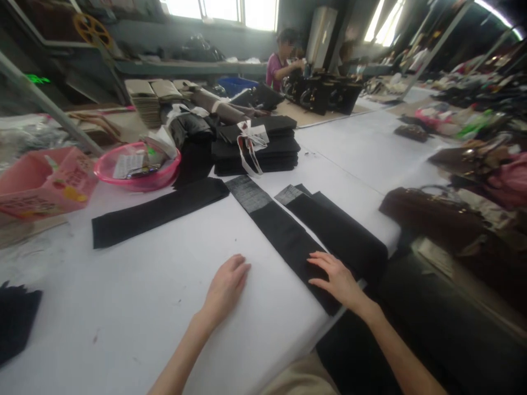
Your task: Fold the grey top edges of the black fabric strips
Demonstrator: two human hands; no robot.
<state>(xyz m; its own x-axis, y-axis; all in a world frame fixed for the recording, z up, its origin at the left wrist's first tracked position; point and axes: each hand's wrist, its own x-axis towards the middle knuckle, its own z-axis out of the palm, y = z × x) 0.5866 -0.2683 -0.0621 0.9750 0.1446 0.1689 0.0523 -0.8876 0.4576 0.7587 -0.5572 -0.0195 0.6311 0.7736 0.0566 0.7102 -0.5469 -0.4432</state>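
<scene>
A long black strip (284, 236) with a grey patterned far end lies slantwise on the white table (164, 307). My right hand (335, 280) rests over the near part of this strip, fingers spread and nothing gripped. To the strip's left, my left hand (228, 282) is on the bare white surface, holding nothing, its fingers slightly apart. Right of the strip lies a stack of black pieces (341, 230), the top one with a similar grey end. Another black strip (156, 214) lies farther left.
Folded black material (255, 148) tied with white ribbon stands at the back. A pink basin (138, 170) and a pink box (49, 181) are at left. Dark bags (432, 214) lie at right. A person in purple (278, 66) sits beyond the table near black handbags (321, 93).
</scene>
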